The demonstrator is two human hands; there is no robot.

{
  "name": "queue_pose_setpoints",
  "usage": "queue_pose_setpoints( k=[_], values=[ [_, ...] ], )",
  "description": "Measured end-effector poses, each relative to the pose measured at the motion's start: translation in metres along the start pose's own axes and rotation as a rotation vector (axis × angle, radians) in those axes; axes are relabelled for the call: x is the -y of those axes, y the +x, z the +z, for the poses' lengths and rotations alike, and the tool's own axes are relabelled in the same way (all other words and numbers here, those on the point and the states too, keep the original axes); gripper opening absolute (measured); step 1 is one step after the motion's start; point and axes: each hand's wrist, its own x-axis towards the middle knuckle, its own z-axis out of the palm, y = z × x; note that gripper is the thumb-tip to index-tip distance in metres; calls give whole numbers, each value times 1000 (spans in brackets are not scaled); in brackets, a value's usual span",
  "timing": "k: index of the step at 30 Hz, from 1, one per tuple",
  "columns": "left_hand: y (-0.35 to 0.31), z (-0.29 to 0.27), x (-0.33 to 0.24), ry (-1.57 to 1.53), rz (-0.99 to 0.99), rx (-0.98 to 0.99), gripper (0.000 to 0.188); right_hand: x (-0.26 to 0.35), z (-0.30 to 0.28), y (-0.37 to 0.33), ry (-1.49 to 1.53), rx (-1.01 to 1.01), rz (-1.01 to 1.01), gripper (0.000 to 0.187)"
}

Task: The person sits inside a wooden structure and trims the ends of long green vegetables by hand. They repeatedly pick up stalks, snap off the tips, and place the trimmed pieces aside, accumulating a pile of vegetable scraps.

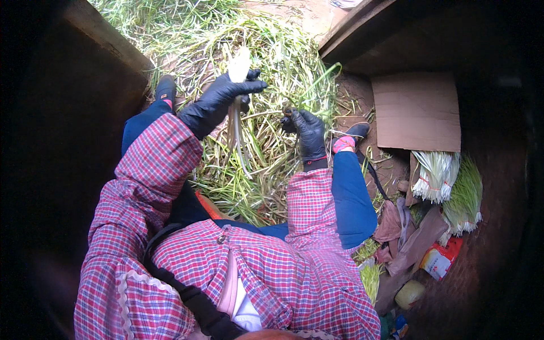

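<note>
My left hand [218, 99], in a black glove, is closed round a bunch of white-ended stalks [239, 67]. Its bright white end points up and away from me, and thin, paler lengths hang below the fist. To the right and a little lower, my right hand [309, 133], gloved in black too, has its fingers curled together. A small brownish bit shows at its fingertips, too small to name. Both hands are over a heap of loose green and yellowed leaves [266, 147] on the ground between my legs. The hands are apart.
Dark panels rise on both sides. At right, a cardboard sheet [416, 113] lies above tied white stalk bundles [435, 175] and a green bunch [463, 195]. Nearer are crumpled cloths or bags [396, 226], a red-and-white packet [441, 258] and a yellowish lump [409, 294].
</note>
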Motion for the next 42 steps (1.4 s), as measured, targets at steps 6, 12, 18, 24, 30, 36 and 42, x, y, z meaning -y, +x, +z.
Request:
queue_pose_setpoints(
  k=[6,12,18,24,30,36,42],
  values=[
    [-1,12,27,47,-19,-26,35,-9,31,-6,-158,103,-100,19],
    [-1,2,13,-46,96,-122,36,-64,-25,-9,-594,-95,-6,22],
    [-5,-1,4,71,64,0,25,-68,-65,-12,-1144,30,308,38],
    [-7,13,18,245,-45,1,26,19,31,16,-82,77,-48,15],
    [-4,-3,10,-45,-13,23,21,1,21,-3,15,93,-54,9],
    [-10,-9,0,-26,5,58,17,-82,-41,-12,-1272,569,693,34],
    [-23,3,10,72,-148,104,26,-84,-63,6,-269,101,570,31]
  ],
)
